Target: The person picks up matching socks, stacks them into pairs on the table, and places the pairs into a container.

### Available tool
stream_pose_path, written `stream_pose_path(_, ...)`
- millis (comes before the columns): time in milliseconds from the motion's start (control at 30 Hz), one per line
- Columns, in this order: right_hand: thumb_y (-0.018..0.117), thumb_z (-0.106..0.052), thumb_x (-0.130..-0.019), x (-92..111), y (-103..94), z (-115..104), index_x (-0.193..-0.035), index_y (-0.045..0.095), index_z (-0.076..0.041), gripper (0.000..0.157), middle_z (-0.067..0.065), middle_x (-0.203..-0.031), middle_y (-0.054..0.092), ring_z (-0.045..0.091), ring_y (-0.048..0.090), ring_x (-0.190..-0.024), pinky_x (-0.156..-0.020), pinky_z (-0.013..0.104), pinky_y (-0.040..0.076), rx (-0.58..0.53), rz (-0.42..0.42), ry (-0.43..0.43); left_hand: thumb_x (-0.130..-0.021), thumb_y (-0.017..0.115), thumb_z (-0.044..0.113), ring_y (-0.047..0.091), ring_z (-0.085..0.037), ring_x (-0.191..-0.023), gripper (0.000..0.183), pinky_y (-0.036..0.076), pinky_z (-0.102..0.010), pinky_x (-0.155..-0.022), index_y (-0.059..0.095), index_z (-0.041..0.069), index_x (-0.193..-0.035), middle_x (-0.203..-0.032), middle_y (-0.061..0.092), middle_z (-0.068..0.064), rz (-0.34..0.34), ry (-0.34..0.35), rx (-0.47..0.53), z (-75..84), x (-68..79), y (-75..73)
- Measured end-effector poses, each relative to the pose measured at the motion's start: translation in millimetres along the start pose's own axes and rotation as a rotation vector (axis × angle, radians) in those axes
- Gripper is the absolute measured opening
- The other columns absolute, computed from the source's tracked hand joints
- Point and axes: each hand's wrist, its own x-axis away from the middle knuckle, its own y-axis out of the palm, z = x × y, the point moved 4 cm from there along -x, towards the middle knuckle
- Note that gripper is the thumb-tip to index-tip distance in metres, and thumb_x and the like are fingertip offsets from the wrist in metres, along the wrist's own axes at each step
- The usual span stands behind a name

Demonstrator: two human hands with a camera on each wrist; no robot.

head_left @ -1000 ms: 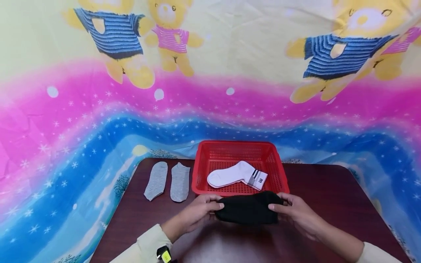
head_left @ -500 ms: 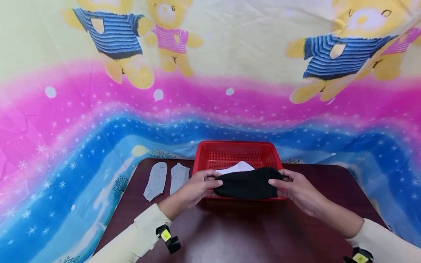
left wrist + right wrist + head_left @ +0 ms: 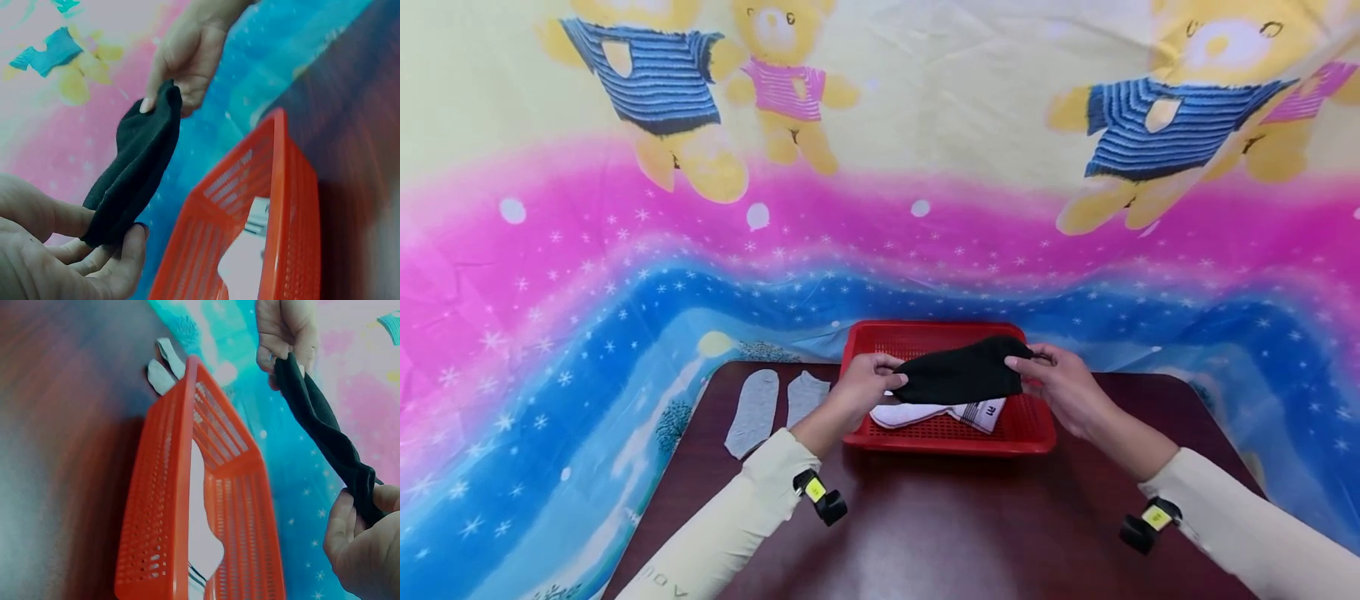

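A black sock (image 3: 958, 373) is stretched level between both hands above the red plastic basket (image 3: 940, 446). My left hand (image 3: 859, 390) pinches its left end between thumb and fingers, while my right hand (image 3: 1063, 387) pinches the other end. In the left wrist view the black sock (image 3: 134, 169) looks layered, perhaps a pair; its layers show in the right wrist view too. Beneath it, on the basket floor, lies a white sock (image 3: 917, 415) with dark stripes at the cuff, partly covered from the head view.
Two grey socks, one farther left (image 3: 754, 408) and one nearer the basket (image 3: 805, 396), lie flat on the dark brown table (image 3: 925, 525). The left forearm partly hides the nearer one. A printed cloth with bears (image 3: 880, 217) hangs behind the table.
Both hands have lifted the black sock and carried it away from the body, from the basket's near edge to above its inside. The grip at both ends is kept.
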Motion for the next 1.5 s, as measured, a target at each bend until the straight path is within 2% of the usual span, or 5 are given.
stream_pose_path(600,0.066,-0.022,-0.101,-76,14.3,30,-0.139,0.047,0.002,0.049,0.009,-0.122,0.058,0.007,0.062,-0.088,-0.083,0.024,0.060,0.059,0.138,0.065,-0.094,0.067,-0.002,0.072,-0.033,-0.103,0.022,0.062,-0.042,-0.083,0.068,-0.001,-0.115,-0.124,0.066,-0.019,0.255,-0.065,-0.153,-19.7,-67.0,-2.9)
stream_pose_path(733,0.064,-0.016,-0.101,-89,15.6,36,-0.142,0.045,0.007,0.050,0.019,-0.127,0.060,0.007,0.067,-0.083,-0.089,0.033,0.060,0.126,0.134,0.061,-0.090,0.063,-0.007,0.068,-0.026,-0.086,0.009,0.062,-0.036,-0.070,0.068,0.001,-0.094,-0.096,0.067,-0.013,0.298,-0.042,-0.239,-26.9,-79.1,-1.4)
stream_pose_path(967,0.064,-0.012,-0.099,-108,21.6,49,-0.134,0.053,0.007,0.041,0.029,-0.132,0.059,0.028,0.071,-0.095,-0.089,0.043,0.060,0.526,0.117,0.070,-0.087,0.051,-0.007,0.025,-0.014,-0.049,0.045,0.027,-0.027,-0.044,0.033,0.017,-0.053,-0.049,0.027,0.003,0.324,-0.053,-0.485,-48.7,-98.6,3.6)
stream_pose_path(1267,0.071,-0.011,-0.095,-122,29.5,59,-0.095,0.062,-0.001,0.013,0.012,-0.091,0.063,0.019,0.064,-0.073,-0.067,0.031,0.052,0.829,0.023,0.109,-0.082,0.052,-0.010,0.019,-0.015,-0.052,0.047,0.023,-0.028,-0.047,0.027,0.017,-0.054,-0.051,0.019,0.003,0.352,0.018,-0.631,-60.3,-107.2,11.2)
stream_pose_path(1500,0.068,-0.008,-0.094,-128,28.6,65,-0.069,0.044,-0.013,0.035,0.000,-0.062,0.046,0.016,0.054,-0.061,-0.059,0.028,0.042,0.913,0.011,0.095,-0.086,0.055,-0.011,0.029,-0.017,-0.051,0.046,0.032,-0.029,-0.050,0.031,0.015,-0.057,-0.053,0.026,0.000,0.339,0.043,-0.658,-68.8,-108.4,15.1)
